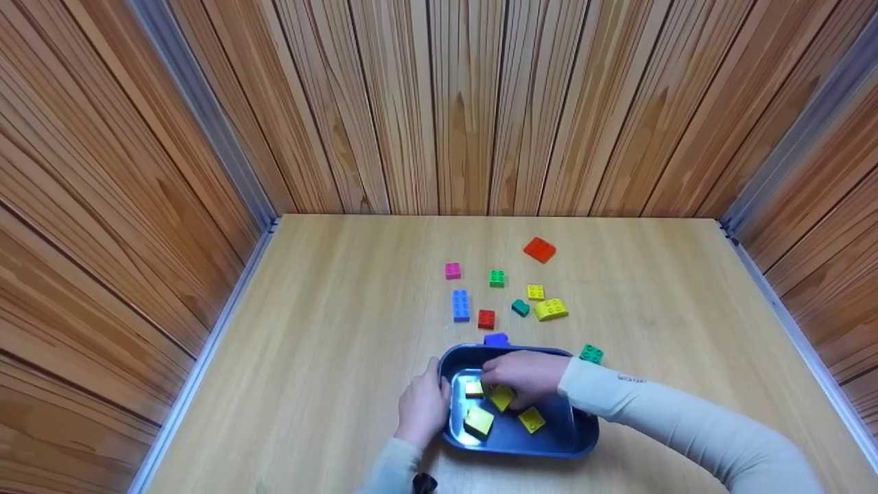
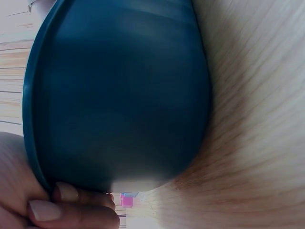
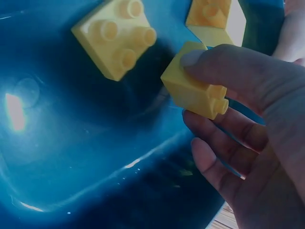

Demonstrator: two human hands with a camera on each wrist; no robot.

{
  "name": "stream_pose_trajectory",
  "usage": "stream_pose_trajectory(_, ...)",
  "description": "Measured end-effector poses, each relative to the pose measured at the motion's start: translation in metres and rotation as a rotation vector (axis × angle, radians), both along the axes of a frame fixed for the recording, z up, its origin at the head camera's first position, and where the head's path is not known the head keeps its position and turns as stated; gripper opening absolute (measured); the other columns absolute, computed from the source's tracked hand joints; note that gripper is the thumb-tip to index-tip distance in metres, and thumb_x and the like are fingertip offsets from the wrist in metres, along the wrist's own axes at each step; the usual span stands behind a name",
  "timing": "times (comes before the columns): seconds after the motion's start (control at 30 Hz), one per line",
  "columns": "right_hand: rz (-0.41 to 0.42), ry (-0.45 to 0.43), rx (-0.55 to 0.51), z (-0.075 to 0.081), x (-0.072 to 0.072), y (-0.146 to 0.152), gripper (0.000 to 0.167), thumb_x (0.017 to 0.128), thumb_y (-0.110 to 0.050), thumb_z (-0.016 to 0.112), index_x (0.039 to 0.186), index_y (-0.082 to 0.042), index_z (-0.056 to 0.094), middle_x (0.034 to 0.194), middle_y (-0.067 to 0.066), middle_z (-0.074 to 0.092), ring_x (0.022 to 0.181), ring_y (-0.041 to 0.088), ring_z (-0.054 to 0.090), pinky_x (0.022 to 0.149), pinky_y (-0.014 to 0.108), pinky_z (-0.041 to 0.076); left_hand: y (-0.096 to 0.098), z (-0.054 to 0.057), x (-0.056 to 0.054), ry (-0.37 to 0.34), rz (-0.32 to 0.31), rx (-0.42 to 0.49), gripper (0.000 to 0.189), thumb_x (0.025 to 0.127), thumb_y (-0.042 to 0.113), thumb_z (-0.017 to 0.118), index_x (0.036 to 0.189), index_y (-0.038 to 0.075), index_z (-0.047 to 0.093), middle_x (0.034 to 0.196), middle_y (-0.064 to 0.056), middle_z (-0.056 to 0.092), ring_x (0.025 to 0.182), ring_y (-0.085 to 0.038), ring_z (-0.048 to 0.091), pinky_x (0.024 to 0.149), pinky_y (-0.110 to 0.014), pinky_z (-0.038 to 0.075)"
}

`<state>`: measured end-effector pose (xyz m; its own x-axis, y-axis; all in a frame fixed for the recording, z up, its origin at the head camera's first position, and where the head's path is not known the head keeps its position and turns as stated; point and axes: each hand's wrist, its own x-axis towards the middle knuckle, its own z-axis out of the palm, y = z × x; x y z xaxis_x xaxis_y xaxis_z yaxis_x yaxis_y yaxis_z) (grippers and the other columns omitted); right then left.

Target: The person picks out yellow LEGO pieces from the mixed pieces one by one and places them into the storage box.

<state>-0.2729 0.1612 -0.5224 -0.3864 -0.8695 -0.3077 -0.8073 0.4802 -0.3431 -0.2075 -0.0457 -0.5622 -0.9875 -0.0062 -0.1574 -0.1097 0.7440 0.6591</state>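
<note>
My left hand [image 1: 422, 405] grips the left end of a dark blue tray [image 1: 521, 449]; in the left wrist view its fingers [image 2: 78, 214] lie against the rim and outer wall. Inside the tray, my right hand [image 1: 528, 374] pinches a yellow brick [image 3: 186, 83] between thumb and fingers. Around it in the tray lie a studded yellow brick [image 1: 531, 420], a yellow brick tipped on its side [image 1: 478, 422] and another yellow brick [image 1: 474, 389] close to the right fingertips.
Behind the tray lie a purple brick [image 1: 495, 339], a red brick [image 1: 486, 319], a blue brick [image 1: 460, 306], a pink brick [image 1: 453, 271], a curved yellow brick [image 1: 551, 309] and a flat red piece [image 1: 540, 250]. A green brick [image 1: 591, 353] sits beside the right sleeve. Wooden walls enclose the table.
</note>
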Motion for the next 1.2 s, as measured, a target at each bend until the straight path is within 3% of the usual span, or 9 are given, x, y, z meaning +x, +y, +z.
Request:
stream_pose_trajectory(0.17, -0.008, -0.014, 0.012, -0.0055, 0.0017, 0.0011, 0.045, 0.078, -0.022, 0.080, 0.120, -0.022, 0.065, 0.103, -0.010, 0.061, 0.083, 0.003, 0.056, 0.078, 0.022, 0.052, 0.0007, 0.0001, 0.0016, 0.012, 0.002, -0.005, 0.049, 0.099, 0.022, 0.052, 0.142, 0.002, 0.042, 0.128, -0.019, 0.057, 0.114, -0.032, 0.058, 0.093, -0.046, 0.048)
stream_pose_trajectory(0.4, -0.020, -0.027, 0.000, -0.0047, 0.0036, 0.0011, 0.041, 0.078, -0.022, 0.080, 0.117, -0.022, 0.066, 0.102, -0.010, 0.061, 0.083, 0.003, 0.056, 0.078, 0.023, 0.052, -0.0006, 0.0001, 0.0015, 0.057, -0.014, -0.033, 0.048, 0.097, 0.021, 0.055, 0.139, 0.001, 0.045, 0.115, -0.020, 0.064, 0.100, -0.031, 0.064, 0.084, -0.047, 0.052)
stream_pose_trajectory(0.57, -0.043, -0.045, 0.002, -0.0045, 0.0028, 0.0018, 0.044, 0.079, -0.022, 0.080, 0.119, -0.023, 0.065, 0.103, -0.011, 0.061, 0.085, 0.003, 0.056, 0.080, 0.025, 0.052, -0.0010, 0.0009, 0.0006, 0.023, -0.007, -0.006, 0.050, 0.098, 0.022, 0.053, 0.142, 0.001, 0.041, 0.123, -0.020, 0.060, 0.108, -0.031, 0.061, 0.090, -0.046, 0.050)
stream_pose_trajectory(0.97, -0.022, -0.035, 0.005, -0.0065, 0.0015, 0.0025, 0.046, 0.079, -0.026, 0.079, 0.122, -0.024, 0.063, 0.109, -0.011, 0.062, 0.090, 0.004, 0.057, 0.084, 0.028, 0.052, -0.0001, 0.0001, 0.0014, 0.017, 0.000, -0.002, 0.050, 0.098, 0.022, 0.054, 0.142, 0.002, 0.042, 0.124, -0.020, 0.060, 0.109, -0.031, 0.061, 0.091, -0.045, 0.050)
stream_pose_trajectory(1.2, -0.019, -0.018, -0.006, -0.0021, -0.0003, 0.0016, 0.047, 0.076, -0.029, 0.081, 0.120, -0.023, 0.064, 0.101, -0.011, 0.061, 0.083, 0.003, 0.055, 0.077, 0.022, 0.051, -0.0004, 0.0004, 0.0000, 0.016, -0.002, -0.002, 0.050, 0.098, 0.022, 0.053, 0.142, 0.002, 0.041, 0.125, -0.019, 0.059, 0.111, -0.031, 0.060, 0.092, -0.045, 0.049)
